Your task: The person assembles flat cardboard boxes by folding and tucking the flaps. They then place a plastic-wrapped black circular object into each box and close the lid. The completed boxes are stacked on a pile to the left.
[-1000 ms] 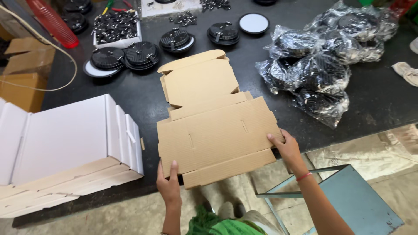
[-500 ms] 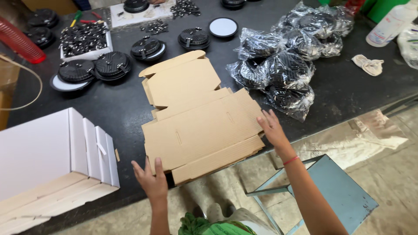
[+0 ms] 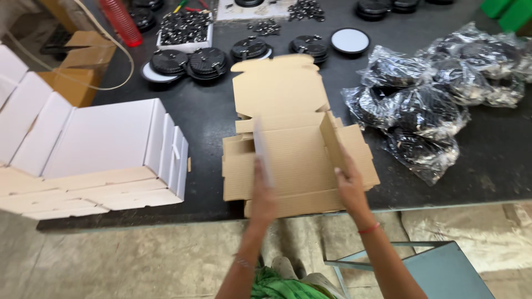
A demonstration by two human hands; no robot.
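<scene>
Stacks of flat white box blanks point(image 3: 105, 160) sit at the surface's point(image 3: 210, 119) near left corner, a few overhanging the edge. Next along, at the middle of the near edge, lies my brown corrugated carton blank point(image 3: 291, 149), its lid panel stretched toward the far side. My left hand point(image 3: 262, 182) presses against the left side flap and tips it upright; my right hand point(image 3: 350, 185) does the same on the right flap — both hands well apart, fingers flat on the board rather than clamped around it. I judge the cardboard light and fairly stiff, bending only along its scored creases, so the flaps are best taken close to the fold line — a grip at the thin outer edge could buckle it. Right of the carton, near the surface's right edge, lie crinkled clear bags of black round parts point(image 3: 426, 111). Loose black discs point(image 3: 188, 61) line the far edge.
</scene>
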